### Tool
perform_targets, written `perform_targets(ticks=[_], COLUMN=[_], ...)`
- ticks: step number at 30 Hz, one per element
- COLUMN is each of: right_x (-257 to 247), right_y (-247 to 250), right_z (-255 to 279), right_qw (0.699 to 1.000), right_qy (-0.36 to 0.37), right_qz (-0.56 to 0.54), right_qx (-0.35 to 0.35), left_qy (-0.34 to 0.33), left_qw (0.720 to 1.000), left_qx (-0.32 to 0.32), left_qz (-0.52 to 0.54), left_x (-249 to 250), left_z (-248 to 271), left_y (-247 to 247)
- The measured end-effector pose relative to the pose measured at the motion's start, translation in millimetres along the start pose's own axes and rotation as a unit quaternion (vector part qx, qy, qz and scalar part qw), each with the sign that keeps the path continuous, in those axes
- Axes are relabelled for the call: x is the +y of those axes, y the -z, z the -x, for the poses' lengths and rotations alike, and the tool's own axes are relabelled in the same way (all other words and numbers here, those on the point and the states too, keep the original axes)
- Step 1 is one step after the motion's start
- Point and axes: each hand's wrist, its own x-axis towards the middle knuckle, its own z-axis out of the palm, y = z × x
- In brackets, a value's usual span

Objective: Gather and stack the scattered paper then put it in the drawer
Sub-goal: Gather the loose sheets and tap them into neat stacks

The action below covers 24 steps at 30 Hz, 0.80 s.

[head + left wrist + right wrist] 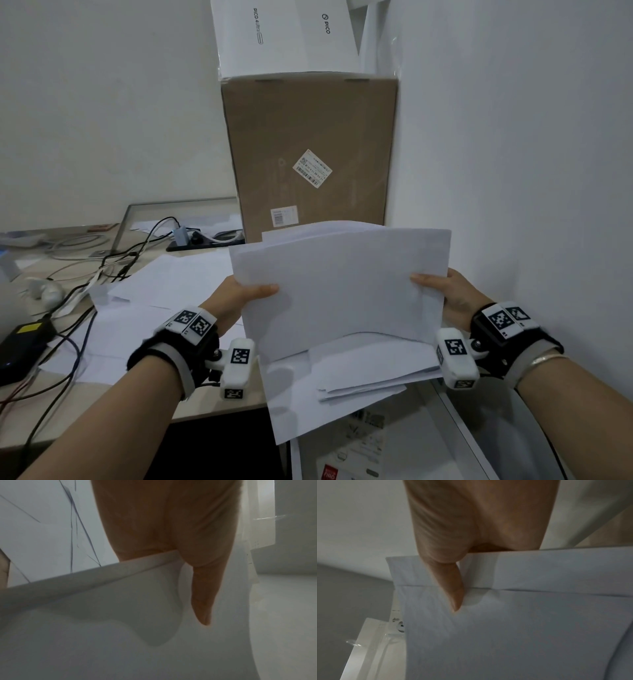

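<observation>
The held paper stack (342,294) covers all the fingers of both hands, so only the thumbs show on its front, and it blocks most of the open drawer (455,428) too. The white box (274,34) up top gets chopped by the frame edge. Both wrist views are pretty blurry.

The paper (342,291) I hold is plain white. My wristbands (513,329) are black with black-and-white checkered markers. The big box (308,137) is brown, the desk (212,407) pale beige.
</observation>
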Motion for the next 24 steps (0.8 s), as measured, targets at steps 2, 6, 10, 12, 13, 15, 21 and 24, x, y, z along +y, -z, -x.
perform_targets(ticks=[2, 6, 10, 12, 13, 15, 21, 24], right_x=[-1.6, -5.3, -2.5, -2.3, -3.2, -4.7, 4.1, 4.1], right_y=[2.3, 6.8, 0.4, -3.5, -4.2, -3.2, -14.9, -25.8], right_z=[1.7, 4.3, 4.6, 3.6, 3.7, 4.1, 8.1, 8.2], right_qw=[1.0, 0.999, 0.999, 0.998, 0.998, 0.997, 0.997, 0.996], right_qy=[0.001, 0.028, 0.03, 0.036, 0.042, 0.055, 0.043, 0.039], right_qz=[0.008, 0.009, 0.032, 0.034, 0.028, 0.018, 0.048, 0.069], right_qx=[0.004, 0.016, 0.016, 0.029, 0.039, 0.056, 0.045, 0.028], left_qy=[-0.003, -0.009, -0.008, -0.008, -0.009, -0.009, 0.007, 0.015], left_qw=[1.0, 0.999, 0.999, 0.999, 0.999, 0.999, 1.0, 1.0], left_qx=[-0.008, -0.04, -0.052, -0.049, -0.045, -0.032, -0.029, -0.01], left_qz=[0.002, 0.006, 0.004, 0.001, 0.003, 0.008, -0.002, 0.005], left_x=[0.1, 3.6, 5.7, 5.8, 5.9, 5.0, -0.4, -0.3], left_z=[1.3, 5.0, 7.0, 6.3, 6.3, 6.1, 6.9, 3.4], left_y=[0.3, 0.4, -7.2, -11.6, -12.7, -11.0, -16.8, -25.0])
